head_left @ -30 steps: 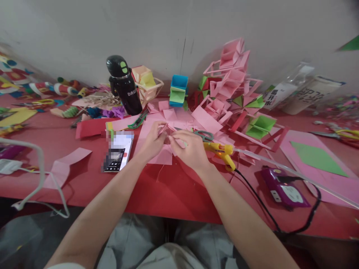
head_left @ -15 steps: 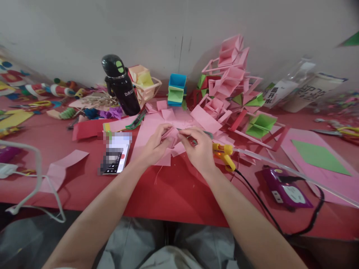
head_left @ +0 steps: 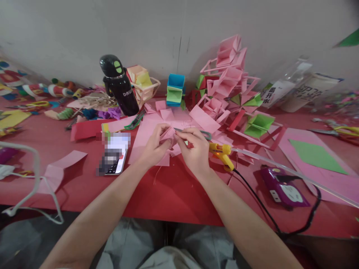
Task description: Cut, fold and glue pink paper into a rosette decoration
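Small folded pink paper piece point(head_left: 168, 133) pinched between both hands over the middle of the red tabletop point(head_left: 174, 194) — left hand point(head_left: 153, 149) closed on its left side, right hand point(head_left: 195, 151) gripping its right edge with thumb and fingertips. Piece sits just beyond the knuckles, toward the far edge, both hands equally near. Yellow glue gun point(head_left: 223, 153) just right of the right hand — phone point(head_left: 113, 158) left of the other.
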{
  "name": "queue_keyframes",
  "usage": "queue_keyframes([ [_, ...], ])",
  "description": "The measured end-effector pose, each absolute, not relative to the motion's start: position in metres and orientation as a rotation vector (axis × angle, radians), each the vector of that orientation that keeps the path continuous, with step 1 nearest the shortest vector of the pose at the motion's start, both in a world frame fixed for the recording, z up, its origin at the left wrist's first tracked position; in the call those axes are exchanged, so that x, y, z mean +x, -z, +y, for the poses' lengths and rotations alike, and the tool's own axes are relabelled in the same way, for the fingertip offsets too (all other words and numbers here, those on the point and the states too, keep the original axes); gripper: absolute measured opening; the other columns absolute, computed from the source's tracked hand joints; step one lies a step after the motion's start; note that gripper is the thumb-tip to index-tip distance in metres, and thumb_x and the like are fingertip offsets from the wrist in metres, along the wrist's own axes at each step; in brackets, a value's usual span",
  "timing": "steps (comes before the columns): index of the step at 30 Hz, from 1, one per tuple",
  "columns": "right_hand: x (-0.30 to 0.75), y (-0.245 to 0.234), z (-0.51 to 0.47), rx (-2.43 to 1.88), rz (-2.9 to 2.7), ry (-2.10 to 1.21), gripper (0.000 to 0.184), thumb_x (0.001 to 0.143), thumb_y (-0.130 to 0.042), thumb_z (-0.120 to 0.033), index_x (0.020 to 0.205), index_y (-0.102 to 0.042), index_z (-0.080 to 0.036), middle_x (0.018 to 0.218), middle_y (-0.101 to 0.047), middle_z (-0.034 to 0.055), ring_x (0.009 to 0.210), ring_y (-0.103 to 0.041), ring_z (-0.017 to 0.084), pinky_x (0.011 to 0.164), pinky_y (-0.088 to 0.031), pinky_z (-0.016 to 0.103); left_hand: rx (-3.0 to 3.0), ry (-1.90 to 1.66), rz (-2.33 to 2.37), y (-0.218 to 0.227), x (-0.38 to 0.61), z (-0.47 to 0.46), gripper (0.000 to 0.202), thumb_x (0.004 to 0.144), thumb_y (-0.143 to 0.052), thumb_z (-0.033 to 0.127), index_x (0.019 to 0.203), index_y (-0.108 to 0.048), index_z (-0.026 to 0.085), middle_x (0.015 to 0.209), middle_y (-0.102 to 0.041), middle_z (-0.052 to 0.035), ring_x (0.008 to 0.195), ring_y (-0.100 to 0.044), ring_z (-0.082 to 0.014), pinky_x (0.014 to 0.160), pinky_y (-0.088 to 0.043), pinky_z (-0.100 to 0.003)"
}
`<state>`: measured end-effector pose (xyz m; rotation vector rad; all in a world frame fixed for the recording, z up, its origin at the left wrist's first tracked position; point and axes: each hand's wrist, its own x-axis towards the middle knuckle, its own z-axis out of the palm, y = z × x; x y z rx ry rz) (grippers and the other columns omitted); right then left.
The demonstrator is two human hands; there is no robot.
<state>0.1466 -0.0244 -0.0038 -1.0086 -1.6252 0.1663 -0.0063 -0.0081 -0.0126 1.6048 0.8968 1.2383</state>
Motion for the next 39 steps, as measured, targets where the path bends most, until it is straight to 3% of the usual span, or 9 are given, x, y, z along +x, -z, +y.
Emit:
queue_keyframes([
  [6, 0.151, 0.0, -0.024, -1.06, -1.641, -0.182, 0.008, 0.09, -0.064, -0.018, 0.086, -0.07, -0.022, 0.087, -0.067, 0.0044, 0.082, -0.064, 0.017, 0.075, -0.054, 0.034, 1.712, -1.258, 0.914, 0.012, -0.009, -0.006, 0.029, 0.087, -0.058, 0.021, 0.116, -0.05, 0.02, 0.119, -0.054, -0.0098, 0.108, -0.059, -0.0214, 0.076, -0.059, -0.031],
  [11, 0.152, -0.001, -0.024, -1.093, -1.62, -0.204, 0.006, 0.09, -0.064, -0.019, 0.087, -0.068, -0.022, 0.089, -0.067, 0.0045, 0.084, -0.063, 0.018, 0.074, -0.054, 0.033, 1.623, -1.232, 0.9, 0.006, -0.006, -0.005, 0.032, 0.085, -0.06, 0.025, 0.116, -0.054, 0.02, 0.116, -0.056, -0.0069, 0.087, -0.061, -0.015, 0.072, -0.058, -0.03],
  [14, 0.149, 0.001, -0.024, -1.108, -1.6, -0.267, 0.008, 0.089, -0.066, -0.021, 0.096, -0.067, -0.021, 0.093, -0.065, 0.0048, 0.078, -0.063, 0.016, 0.072, -0.055, 0.032, 1.565, -1.253, 0.953, 0.004, -0.005, -0.006, 0.034, 0.08, -0.057, 0.018, 0.113, -0.057, 0.02, 0.116, -0.058, -0.0055, 0.086, -0.061, -0.0148, 0.072, -0.056, -0.029],
  [17, 0.147, 0.004, -0.022, -1.115, -1.633, -0.387, 0.016, 0.088, -0.066, -0.024, 0.104, -0.068, -0.019, 0.098, -0.067, 0.0068, 0.076, -0.065, 0.016, 0.072, -0.055, 0.032, 1.629, -1.27, 1.07, 0.004, -0.008, -0.006, 0.03, 0.075, -0.049, 0.011, 0.102, -0.06, 0.019, 0.106, -0.063, -0.0042, 0.097, -0.061, -0.0189, 0.082, -0.053, -0.032],
  [20, 0.144, 0.008, -0.021, -1.096, -1.662, -0.516, 0.008, 0.087, -0.066, -0.024, 0.092, -0.07, -0.019, 0.092, -0.07, 0.006, 0.077, -0.066, 0.017, 0.07, -0.056, 0.031, 1.631, -1.336, 1.185, 0.004, -0.01, -0.007, 0.027, 0.074, -0.048, 0.011, 0.098, -0.057, 0.021, 0.1, -0.062, -0.003, 0.099, -0.059, -0.0202, 0.088, -0.05, -0.033],
  [25, 0.135, 0.012, -0.024, -1.085, -1.572, -0.602, 0.004, 0.083, -0.065, -0.02, 0.086, -0.067, -0.018, 0.086, -0.068, 0.0037, 0.074, -0.065, 0.015, 0.069, -0.056, 0.029, 1.428, -1.432, 1.311, -0.001, -0.006, -0.01, 0.016, 0.086, -0.049, 0.02, 0.1, -0.055, 0.023, 0.089, -0.057, -0.0022, 0.086, -0.057, -0.0191, 0.074, -0.049, -0.03],
  [29, 0.131, 0.013, -0.026, -1.12, -1.577, -0.63, 0.006, 0.081, -0.067, -0.023, 0.082, -0.065, -0.018, 0.081, -0.068, 0.0033, 0.072, -0.064, 0.015, 0.069, -0.055, 0.03, 1.308, -1.443, 1.335, -0.002, -0.001, -0.009, 0.012, 0.087, -0.055, 0.029, 0.097, -0.055, 0.023, 0.085, -0.054, -0.0015, 0.08, -0.055, -0.0172, 0.072, -0.049, -0.028],
  [39, 0.131, 0.016, -0.027, -1.12, -1.537, -0.742, 0.015, 0.082, -0.071, -0.029, 0.076, -0.063, -0.018, 0.074, -0.066, 0.0011, 0.065, -0.062, 0.014, 0.061, -0.05, 0.027, 1.31, -1.442, 1.314, 0.0, -0.001, -0.007, 0.015, 0.082, -0.05, 0.019, 0.095, -0.055, 0.024, 0.089, -0.055, -0.0024, 0.087, -0.056, -0.019, 0.079, -0.049, -0.031],
])
